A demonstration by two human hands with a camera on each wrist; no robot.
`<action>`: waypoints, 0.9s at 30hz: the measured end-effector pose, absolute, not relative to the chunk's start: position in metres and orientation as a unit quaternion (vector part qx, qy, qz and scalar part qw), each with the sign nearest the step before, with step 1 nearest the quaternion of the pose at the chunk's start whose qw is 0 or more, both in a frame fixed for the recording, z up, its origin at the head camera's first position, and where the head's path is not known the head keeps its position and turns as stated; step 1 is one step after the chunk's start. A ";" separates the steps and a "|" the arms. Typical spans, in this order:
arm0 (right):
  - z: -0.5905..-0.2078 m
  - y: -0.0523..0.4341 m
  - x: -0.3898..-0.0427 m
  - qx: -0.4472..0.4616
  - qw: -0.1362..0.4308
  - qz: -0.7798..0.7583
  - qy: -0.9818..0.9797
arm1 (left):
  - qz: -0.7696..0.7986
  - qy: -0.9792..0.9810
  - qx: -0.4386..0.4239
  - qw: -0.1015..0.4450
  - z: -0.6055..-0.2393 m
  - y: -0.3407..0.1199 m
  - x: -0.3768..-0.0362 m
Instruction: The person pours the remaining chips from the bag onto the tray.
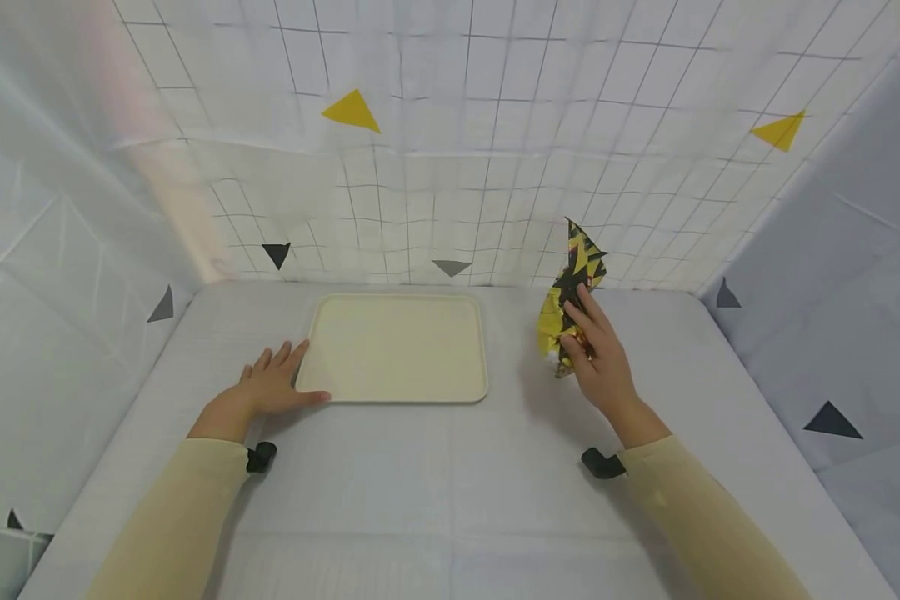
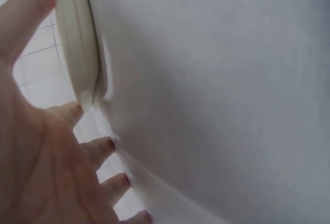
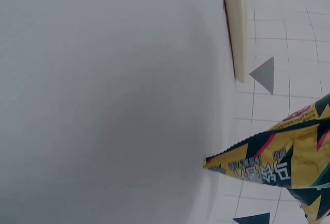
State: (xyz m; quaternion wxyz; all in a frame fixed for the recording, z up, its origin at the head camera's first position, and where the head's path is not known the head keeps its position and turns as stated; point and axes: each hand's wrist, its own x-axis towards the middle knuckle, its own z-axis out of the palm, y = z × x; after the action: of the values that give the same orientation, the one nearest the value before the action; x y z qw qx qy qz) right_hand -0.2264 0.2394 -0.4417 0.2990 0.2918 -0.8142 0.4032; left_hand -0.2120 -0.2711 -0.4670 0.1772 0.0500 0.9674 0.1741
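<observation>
Right hand grips a yellow-and-black snack bag, fingers curled round its lower half, bag held upright with its pointed top corner up. Bag sits to the right of the tray, well apart from it, over the right part of the surface; whether its bottom touches the surface cannot be told. Right wrist view shows one crinkled corner of the bag with printed characters, hand itself out of view there.

Left hand lies flat, fingers straight and slightly spread, holding nothing. Thumb runs along the near left corner of the cream tray; fingertips rest beside the tray's left edge. Left wrist view confirms: palm and fingers open on the surface, tray rim just beside the thumb.

Tray lies flat at centre of the white-covered surface. Backdrop: white gridded sheet with yellow and dark triangles.
</observation>
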 end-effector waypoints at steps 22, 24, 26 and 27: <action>-0.425 0.291 -0.208 0.294 0.253 0.381 -0.839 | 0.178 0.966 0.053 0.181 -0.459 -0.268 -0.209; -0.421 0.296 -0.206 0.282 0.236 0.385 -0.847 | 0.179 0.965 0.052 0.181 -0.459 -0.268 -0.209; -0.416 0.299 -0.204 0.264 0.212 0.383 -0.859 | 0.180 0.965 0.051 0.182 -0.459 -0.268 -0.209; -0.413 0.301 -0.203 0.256 0.199 0.379 -0.867 | 0.180 0.965 0.050 0.182 -0.459 -0.267 -0.208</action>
State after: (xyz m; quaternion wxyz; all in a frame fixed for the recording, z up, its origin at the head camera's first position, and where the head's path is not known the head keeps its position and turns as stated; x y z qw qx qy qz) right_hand -0.2033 0.3008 -0.4131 0.1989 0.2560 -0.8667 0.3792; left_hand -0.2084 -0.2672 -0.4594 0.1823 0.0504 0.9652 0.1804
